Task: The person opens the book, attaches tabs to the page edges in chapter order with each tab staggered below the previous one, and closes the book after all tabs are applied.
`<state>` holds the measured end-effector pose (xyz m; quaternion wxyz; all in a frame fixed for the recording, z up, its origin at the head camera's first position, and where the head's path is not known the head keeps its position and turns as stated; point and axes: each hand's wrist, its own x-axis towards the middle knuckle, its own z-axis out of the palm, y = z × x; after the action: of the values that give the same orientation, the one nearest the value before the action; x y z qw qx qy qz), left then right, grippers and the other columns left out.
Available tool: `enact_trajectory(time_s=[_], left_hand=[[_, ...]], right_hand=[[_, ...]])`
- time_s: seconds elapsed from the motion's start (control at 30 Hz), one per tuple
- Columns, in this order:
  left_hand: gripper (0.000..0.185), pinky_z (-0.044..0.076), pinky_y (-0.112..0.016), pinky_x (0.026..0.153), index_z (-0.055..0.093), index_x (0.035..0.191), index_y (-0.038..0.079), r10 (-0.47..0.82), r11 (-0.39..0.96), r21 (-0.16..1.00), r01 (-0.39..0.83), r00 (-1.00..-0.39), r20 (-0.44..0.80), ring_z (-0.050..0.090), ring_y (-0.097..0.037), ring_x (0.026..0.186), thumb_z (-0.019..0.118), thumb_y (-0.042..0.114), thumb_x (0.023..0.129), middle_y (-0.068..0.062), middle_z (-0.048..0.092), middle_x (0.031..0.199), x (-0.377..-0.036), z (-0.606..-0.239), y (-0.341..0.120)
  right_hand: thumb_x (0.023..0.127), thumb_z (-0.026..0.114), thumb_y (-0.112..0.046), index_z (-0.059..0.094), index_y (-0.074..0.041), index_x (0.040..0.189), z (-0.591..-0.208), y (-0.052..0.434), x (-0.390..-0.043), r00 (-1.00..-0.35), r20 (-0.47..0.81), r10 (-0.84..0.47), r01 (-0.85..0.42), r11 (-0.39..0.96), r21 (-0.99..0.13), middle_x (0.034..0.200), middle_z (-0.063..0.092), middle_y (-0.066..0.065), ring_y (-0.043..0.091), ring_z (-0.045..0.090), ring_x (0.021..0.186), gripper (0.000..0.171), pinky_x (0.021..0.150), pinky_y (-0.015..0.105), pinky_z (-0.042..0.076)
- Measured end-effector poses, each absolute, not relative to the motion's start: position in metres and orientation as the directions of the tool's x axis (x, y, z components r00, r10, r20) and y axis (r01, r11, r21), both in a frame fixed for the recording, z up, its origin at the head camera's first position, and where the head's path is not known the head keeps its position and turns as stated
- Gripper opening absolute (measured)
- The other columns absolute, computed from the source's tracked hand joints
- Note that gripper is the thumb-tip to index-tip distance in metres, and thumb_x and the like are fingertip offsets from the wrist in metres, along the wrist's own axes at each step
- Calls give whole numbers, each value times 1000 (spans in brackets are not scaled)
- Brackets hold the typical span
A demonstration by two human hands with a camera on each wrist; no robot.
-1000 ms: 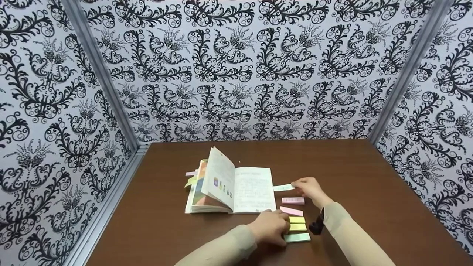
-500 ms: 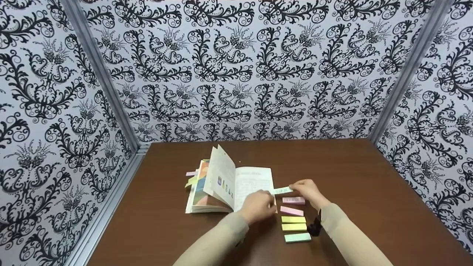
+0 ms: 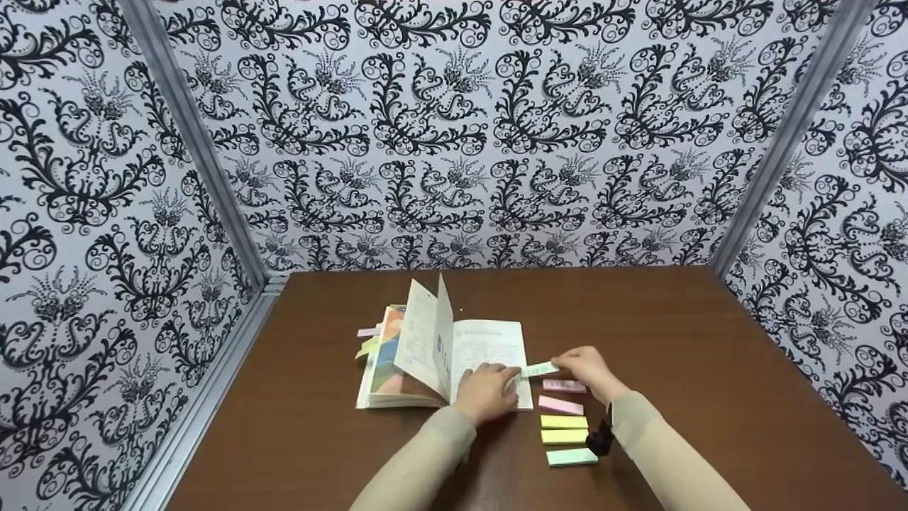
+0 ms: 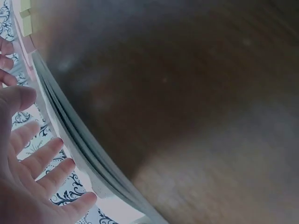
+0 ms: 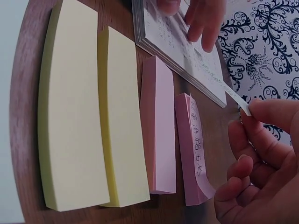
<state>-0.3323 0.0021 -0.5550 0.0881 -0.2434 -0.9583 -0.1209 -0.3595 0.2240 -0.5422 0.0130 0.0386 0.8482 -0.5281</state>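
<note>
Enclosure: three walls [image 3: 454,142] papered in black-and-white scrollwork, with grey metal corner posts.

Desk [image 3: 709,341]: dark brown wood grain, carrying all items below.

Book [image 3: 489,348]: lies open near the desk's middle, several leaves standing upright at the spine, coloured tabs projecting from its left edge.

Left hand [image 3: 486,390]: rests flat on the book's right-hand page, fingers straight and spread, holding nothing.

Right hand [image 3: 585,367]: just beside the book's right edge; its grip is a narrow pinch of thumb and forefinger on one end of the strip below.

Sticky-note pads [image 3: 564,420]: a column of pink, yellow and green pads right of the book, close together.

Pale paper strip [image 3: 539,369]: held between the right hand and the page edge, its free end reaching the page. Judged very light, limp and easily creased; best held by the non-adhesive end.
</note>
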Motion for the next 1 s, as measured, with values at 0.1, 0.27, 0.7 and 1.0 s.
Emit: enact_trajectory(time_s=[0.1,0.27,0.7,1.0], left_hand=[[45,47,-50,86,62,130,27,451,858,167,486,-868,210,58,-22,110,65,35,87,1,64,119,-332,-556,2],[46,46,-49,86,59,134,28,472,854,144,499,-861,186,57,-25,109,62,42,89,-3,62,119,-332,-555,3],[53,49,-42,92,45,146,26,451,851,319,418,-892,-32,54,-22,122,52,44,96,-2,52,141,-330,-555,3],[50,53,-37,83,53,140,18,467,847,257,465,-883,59,63,-20,108,55,40,96,-2,63,126,-326,-555,8]], right_hand=[[85,70,-10,74,4,84,-544,223,-361,-997,-58,49,73,437,-896,79,68,3,13,50,65,15,58,29,43],[83,71,-11,73,5,83,-547,223,-362,-997,-58,46,73,434,-898,77,67,3,13,52,66,16,60,29,45],[83,70,-10,73,5,83,-551,224,-363,-996,-75,37,84,411,-908,73,66,3,5,37,44,15,45,23,35],[85,70,-11,72,7,83,-552,225,-363,-996,-85,7,80,419,-904,65,59,0,6,39,47,18,47,23,35]])
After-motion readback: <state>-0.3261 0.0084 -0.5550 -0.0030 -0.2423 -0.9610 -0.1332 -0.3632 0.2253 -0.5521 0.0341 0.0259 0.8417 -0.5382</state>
